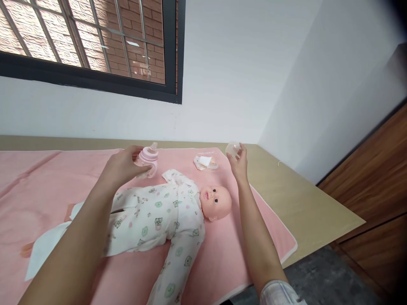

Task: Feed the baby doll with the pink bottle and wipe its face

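Note:
My left hand is wrapped round a pink baby bottle, its clear teat uncovered and tilted up to the right. In my right hand is a clear bottle cap, pinched between thumb and fingers near the back right of the blanket. A baby doll in a white printed sleepsuit lies on its back below both hands, its head toward the right. My left forearm hides part of the doll's legs.
A pink blanket with a white edge covers much of the tan tabletop. Near the doll's head lies a small clear packet with a white piece. Behind are a white wall and barred window; wooden panels stand right.

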Demonstrator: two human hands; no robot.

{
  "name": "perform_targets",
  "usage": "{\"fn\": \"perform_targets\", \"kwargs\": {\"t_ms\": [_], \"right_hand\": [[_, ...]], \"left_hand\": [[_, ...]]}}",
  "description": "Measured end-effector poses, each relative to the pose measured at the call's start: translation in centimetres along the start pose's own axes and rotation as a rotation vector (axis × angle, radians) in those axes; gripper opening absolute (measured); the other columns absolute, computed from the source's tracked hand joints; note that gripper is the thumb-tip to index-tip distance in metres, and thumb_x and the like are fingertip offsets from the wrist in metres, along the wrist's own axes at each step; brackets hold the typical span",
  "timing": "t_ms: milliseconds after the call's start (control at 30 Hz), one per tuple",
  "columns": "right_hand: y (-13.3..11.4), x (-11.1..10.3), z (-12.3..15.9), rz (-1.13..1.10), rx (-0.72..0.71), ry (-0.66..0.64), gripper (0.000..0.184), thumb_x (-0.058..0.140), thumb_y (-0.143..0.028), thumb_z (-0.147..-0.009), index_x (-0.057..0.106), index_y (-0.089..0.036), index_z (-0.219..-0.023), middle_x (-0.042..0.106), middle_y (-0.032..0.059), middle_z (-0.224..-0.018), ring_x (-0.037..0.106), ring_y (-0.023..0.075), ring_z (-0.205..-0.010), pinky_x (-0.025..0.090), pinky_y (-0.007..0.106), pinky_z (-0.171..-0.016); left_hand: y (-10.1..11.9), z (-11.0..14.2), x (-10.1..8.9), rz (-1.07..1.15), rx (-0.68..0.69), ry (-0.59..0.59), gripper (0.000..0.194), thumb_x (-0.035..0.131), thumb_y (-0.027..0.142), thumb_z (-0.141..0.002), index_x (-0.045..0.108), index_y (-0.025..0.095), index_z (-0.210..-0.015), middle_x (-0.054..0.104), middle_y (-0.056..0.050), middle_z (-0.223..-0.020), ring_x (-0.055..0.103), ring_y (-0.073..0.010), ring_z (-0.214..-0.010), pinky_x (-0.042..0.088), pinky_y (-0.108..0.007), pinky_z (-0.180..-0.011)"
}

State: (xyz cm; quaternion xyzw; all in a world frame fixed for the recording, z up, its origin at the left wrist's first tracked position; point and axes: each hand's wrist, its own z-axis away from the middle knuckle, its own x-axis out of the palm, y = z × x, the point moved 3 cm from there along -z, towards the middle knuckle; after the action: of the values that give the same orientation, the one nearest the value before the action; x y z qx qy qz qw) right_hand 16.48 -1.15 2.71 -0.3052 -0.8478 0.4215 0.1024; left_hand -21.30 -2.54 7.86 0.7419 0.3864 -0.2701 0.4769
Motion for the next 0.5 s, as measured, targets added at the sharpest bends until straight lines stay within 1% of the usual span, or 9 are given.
{"fn": "perform_targets", "kwargs": {"t_ms": [67, 100, 167, 200, 267, 333, 400, 500], "right_hand": [[4.6, -0.4, 0.1, 0.167, 0.116, 0.013, 0.06, 0.065, -0.035, -0.075, 0.046, -0.016, -0.128, 0.055, 0.0139, -0.131, 0.051, 0.0251, -0.123, 0.039, 0.043, -0.107], [6.5, -0.6, 0.4, 0.248, 0.168, 0.013, 0.057, 0.065, -0.034, -0.074, 0.048, -0.015, -0.125, 0.057, 0.0139, -0.128, 0.052, 0.0258, -0.121, 0.039, 0.043, -0.107], [9.6, -0.8, 1.4, 0.398, 0.281, -0.024, 0.057, 0.065, -0.032, -0.072, 0.049, -0.014, -0.124, 0.06, 0.0141, -0.124, 0.055, 0.0267, -0.117, 0.042, 0.041, -0.103], [10.7, -0.9, 2.0, 0.469, 0.33, -0.046, 0.057, 0.065, -0.032, -0.072, 0.048, -0.015, -0.124, 0.061, 0.0141, -0.123, 0.056, 0.0272, -0.116, 0.043, 0.041, -0.101], [12.2, -1.0, 2.9, 0.604, 0.402, -0.111, 0.058, 0.063, -0.033, -0.074, 0.047, -0.015, -0.126, 0.061, 0.0144, -0.123, 0.057, 0.0288, -0.116, 0.044, 0.041, -0.099], [12.9, -1.0, 3.4, 0.702, 0.435, -0.172, 0.06, 0.062, -0.032, -0.075, 0.046, -0.013, -0.129, 0.062, 0.0162, -0.124, 0.057, 0.0312, -0.118, 0.042, 0.042, -0.1], [13.2, -0.9, 3.5, 0.743, 0.444, -0.212, 0.065, 0.063, -0.03, -0.074, 0.044, -0.01, -0.133, 0.062, 0.0186, -0.124, 0.056, 0.0328, -0.12, 0.04, 0.043, -0.102], [13.3, -0.9, 3.4, 0.739, 0.447, -0.199, 0.075, 0.066, -0.033, -0.073, 0.038, -0.008, -0.138, 0.06, 0.02, -0.128, 0.053, 0.0332, -0.124, 0.038, 0.043, -0.105]], "left_hand": [[-2.0, -1.0, 0.3, -0.014, -0.031, -0.013, 0.053, 0.065, 0.04, -0.069, 0.057, 0.023, -0.119, 0.069, -0.003, -0.108, 0.065, -0.0271, -0.1, 0.051, -0.037, -0.082], [-3.0, -1.4, 0.5, -0.015, -0.049, -0.028, 0.056, 0.068, 0.039, -0.065, 0.057, 0.024, -0.118, 0.069, -0.004, -0.107, 0.065, -0.0267, -0.099, 0.051, -0.035, -0.079], [-5.0, -2.2, 0.9, -0.01, -0.081, -0.055, 0.06, 0.071, 0.038, -0.06, 0.057, 0.024, -0.117, 0.069, -0.005, -0.106, 0.065, -0.0265, -0.098, 0.051, -0.033, -0.075], [-6.0, -2.6, 1.1, -0.005, -0.091, -0.064, 0.062, 0.071, 0.038, -0.058, 0.057, 0.023, -0.117, 0.069, -0.006, -0.106, 0.065, -0.0265, -0.098, 0.05, -0.033, -0.074], [-7.6, -3.2, 1.4, 0.006, -0.102, -0.089, 0.067, 0.07, 0.039, -0.056, 0.055, 0.024, -0.119, 0.068, -0.005, -0.107, 0.065, -0.0258, -0.097, 0.049, -0.033, -0.075], [-9.0, -3.6, 1.7, 0.003, -0.115, -0.111, 0.07, 0.069, 0.039, -0.054, 0.055, 0.024, -0.121, 0.067, -0.005, -0.107, 0.065, -0.0263, -0.097, 0.048, -0.034, -0.076], [-10.2, -4.0, 1.9, -0.004, -0.127, -0.139, 0.072, 0.067, 0.041, -0.052, 0.056, 0.023, -0.12, 0.067, -0.006, -0.108, 0.064, -0.0272, -0.097, 0.047, -0.034, -0.076], [-12.0, -4.5, 2.3, -0.02, -0.144, -0.159, 0.078, 0.066, 0.046, -0.048, 0.053, 0.02, -0.12, 0.066, -0.009, -0.115, 0.063, -0.0292, -0.1, 0.047, -0.035, -0.076]]}}
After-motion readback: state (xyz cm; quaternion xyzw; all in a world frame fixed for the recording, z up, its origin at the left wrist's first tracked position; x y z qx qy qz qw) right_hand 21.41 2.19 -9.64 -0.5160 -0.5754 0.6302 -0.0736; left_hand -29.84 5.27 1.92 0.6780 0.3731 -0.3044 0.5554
